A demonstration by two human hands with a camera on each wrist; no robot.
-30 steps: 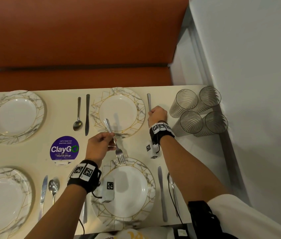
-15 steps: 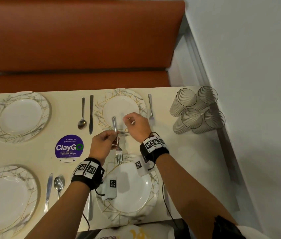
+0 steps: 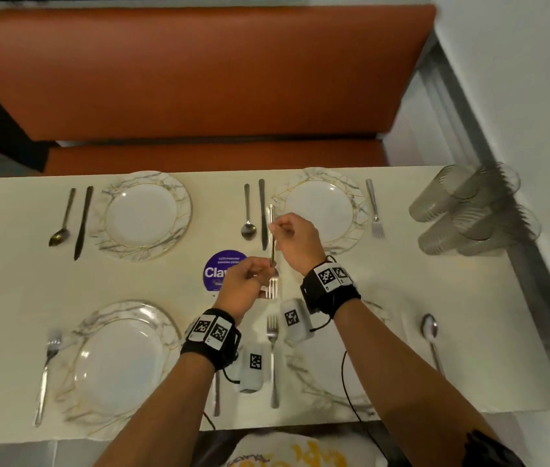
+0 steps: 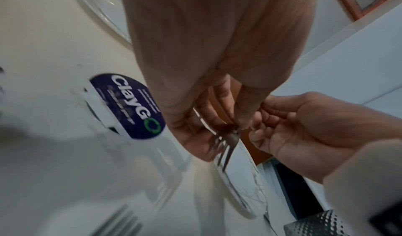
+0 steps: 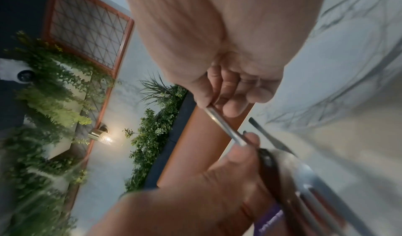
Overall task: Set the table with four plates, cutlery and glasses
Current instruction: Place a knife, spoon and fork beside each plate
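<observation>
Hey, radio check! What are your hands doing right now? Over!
Left hand and right hand both pinch one fork, lifted above the table. Glasses not yet placed. Nothing in the way.

Soft, even indoor light falls on the cream bench (image 3: 401, 291); the head view bows at its edges and smears the glasses (image 3: 469, 214); both wrist views blur heavily toward the borders — a wall lamp (image 5: 102, 135) flares behind the right wrist.
</observation>
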